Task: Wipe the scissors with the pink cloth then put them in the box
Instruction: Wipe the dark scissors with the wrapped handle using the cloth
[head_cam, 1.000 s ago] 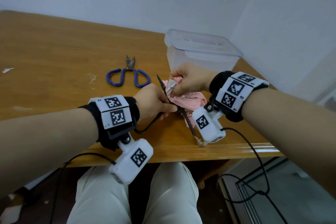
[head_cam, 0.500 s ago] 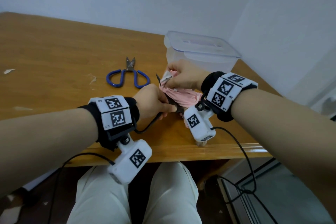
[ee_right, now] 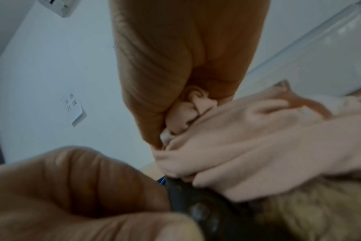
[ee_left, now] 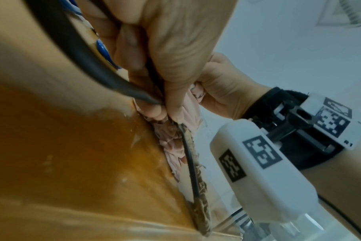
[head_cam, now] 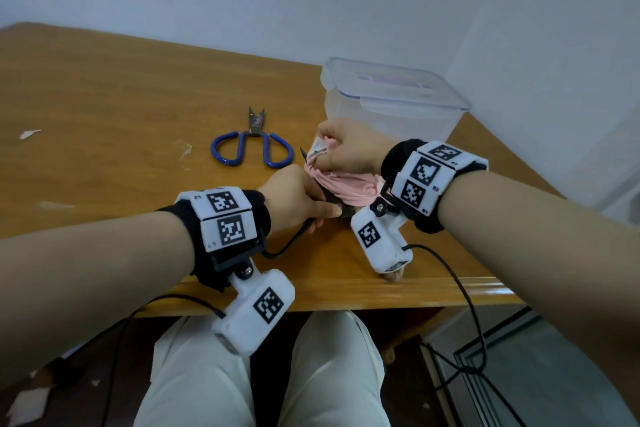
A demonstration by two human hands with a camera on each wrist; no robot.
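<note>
We have the black-handled scissors [head_cam: 313, 199] held just above the near edge of the wooden table [head_cam: 104, 107], and our left hand [head_cam: 294, 201] is curled tight round their handle end, one dark loop [ee_left: 89, 65] arching out past the knuckles in the left wrist view. Our right hand [head_cam: 346, 149] pinches the pink cloth [head_cam: 349, 185] bunched over the blades, so only a dark tip [head_cam: 303, 152] pokes out beyond the fingers. We judge the wiping half of the job to be under way. The scissors look stiff and fairly light, metal that could slip through soft fabric, so the firm hold belongs on the handles while the cloth does the sliding — never bare fingers on the edge or the exposed point. The cloth itself is limp and will fold wherever we squeeze it; keeping a thick wad between thumb and blade seems wise. A rope-like strand [ee_left: 200, 203] trails from the handle towards the table edge and could snag. The clear box [head_cam: 391, 111] stands just behind our right hand with its lid on, so it will need opening. A second pair of scissors with blue handles [head_cam: 251, 146] lies flat on the table to the left — untouched.
</note>
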